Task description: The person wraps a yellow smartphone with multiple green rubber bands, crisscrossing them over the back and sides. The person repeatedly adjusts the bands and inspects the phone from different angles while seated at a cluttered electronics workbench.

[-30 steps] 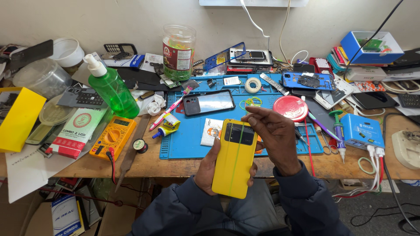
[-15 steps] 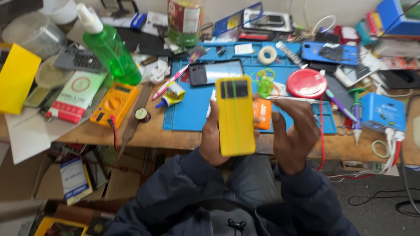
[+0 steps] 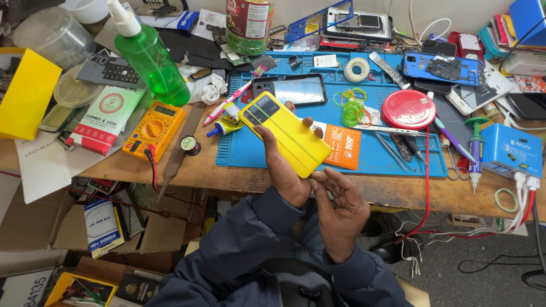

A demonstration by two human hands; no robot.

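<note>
A yellow phone with a dark camera block at its top lies tilted, back side up, over the front of a blue work mat. My left hand grips it from beneath, thumb along its left edge and fingertips showing past the far edge. My right hand hovers just below the phone's lower corner, fingers loosely curled with the tips pinched near that corner; it holds nothing I can see.
On the mat lie a black phone, an orange packet, a red round lid, a tape roll and tweezers. A green spray bottle and an orange multimeter stand left. A blue box with cables sits right.
The yellow phone has swung from upright to a diagonal tilt over the mat. My right hand has come off its side and dropped to its lower corner.
</note>
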